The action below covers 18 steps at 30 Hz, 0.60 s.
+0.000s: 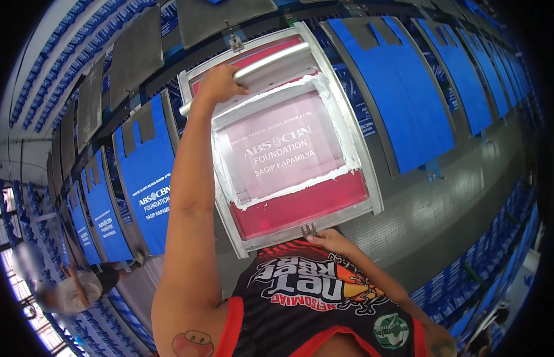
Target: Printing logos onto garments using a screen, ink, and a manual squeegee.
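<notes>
A screen-printing frame point(361, 169) with pale metal sides and red mesh point(300, 199) lies flat in front of me. White ink point(277, 195) is smeared in a rough border around the pale lettered panel in its middle. Across the far part of the frame lies a long metal-handled squeegee point(271, 61), tilted up to the right. My left hand point(222, 84) is closed over the squeegee's handle, left of its middle. At the frame's near edge, my right hand point(333, 243) is closed on the rim beside a small metal bracket point(309, 229); some of its fingers are hidden.
Blue bags with strap handles lie on grey boards to the right point(396, 89) and left; the left bag point(147, 172) carries white print. Bare grey boards point(137, 50) stand along the far side. Another person point(80, 291) is at lower left. Blue items hang in rows around.
</notes>
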Each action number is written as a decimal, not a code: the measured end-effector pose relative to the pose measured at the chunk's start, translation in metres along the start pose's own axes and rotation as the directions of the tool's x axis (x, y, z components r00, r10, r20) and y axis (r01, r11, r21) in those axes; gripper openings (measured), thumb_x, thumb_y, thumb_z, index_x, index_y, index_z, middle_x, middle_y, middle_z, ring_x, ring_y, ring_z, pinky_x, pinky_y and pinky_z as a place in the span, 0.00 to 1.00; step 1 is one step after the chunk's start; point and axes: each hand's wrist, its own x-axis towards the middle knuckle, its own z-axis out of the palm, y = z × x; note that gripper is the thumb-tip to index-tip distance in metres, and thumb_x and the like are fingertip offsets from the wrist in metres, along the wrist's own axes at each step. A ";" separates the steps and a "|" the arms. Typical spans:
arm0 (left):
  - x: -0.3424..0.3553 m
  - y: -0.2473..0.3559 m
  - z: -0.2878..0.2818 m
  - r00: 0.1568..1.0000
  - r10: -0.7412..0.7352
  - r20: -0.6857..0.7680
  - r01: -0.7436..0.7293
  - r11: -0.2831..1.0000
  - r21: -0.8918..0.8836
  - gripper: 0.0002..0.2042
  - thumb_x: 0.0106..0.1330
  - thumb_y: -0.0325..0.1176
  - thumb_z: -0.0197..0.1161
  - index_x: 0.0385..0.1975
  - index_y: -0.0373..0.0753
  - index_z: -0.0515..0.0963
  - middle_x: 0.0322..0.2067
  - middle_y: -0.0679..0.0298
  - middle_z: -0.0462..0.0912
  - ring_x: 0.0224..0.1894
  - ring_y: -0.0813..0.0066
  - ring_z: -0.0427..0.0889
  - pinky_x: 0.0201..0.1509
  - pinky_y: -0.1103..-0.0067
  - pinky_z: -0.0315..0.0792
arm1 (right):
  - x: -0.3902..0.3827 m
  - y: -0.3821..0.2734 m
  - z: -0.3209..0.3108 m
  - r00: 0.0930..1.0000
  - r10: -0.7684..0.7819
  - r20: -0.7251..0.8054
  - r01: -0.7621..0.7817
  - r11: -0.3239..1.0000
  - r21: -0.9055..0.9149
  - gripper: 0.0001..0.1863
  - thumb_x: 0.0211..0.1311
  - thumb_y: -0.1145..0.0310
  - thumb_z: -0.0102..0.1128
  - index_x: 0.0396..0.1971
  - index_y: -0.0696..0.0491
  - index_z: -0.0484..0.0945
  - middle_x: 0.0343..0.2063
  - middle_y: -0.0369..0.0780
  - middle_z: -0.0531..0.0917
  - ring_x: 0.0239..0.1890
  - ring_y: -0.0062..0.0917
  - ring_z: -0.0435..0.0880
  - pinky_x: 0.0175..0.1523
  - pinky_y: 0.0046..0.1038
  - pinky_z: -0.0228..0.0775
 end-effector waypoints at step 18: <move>-0.003 0.008 0.007 1.000 -0.009 0.021 0.004 0.978 0.211 0.25 0.42 0.43 0.74 0.42 0.41 0.81 0.37 0.51 0.83 0.42 0.55 0.82 0.46 0.67 0.73 | -0.052 -0.052 0.019 0.990 -0.056 -0.130 0.068 0.993 0.093 0.12 0.61 0.67 0.59 0.36 0.61 0.82 0.25 0.40 0.86 0.25 0.17 0.83 0.33 0.19 0.74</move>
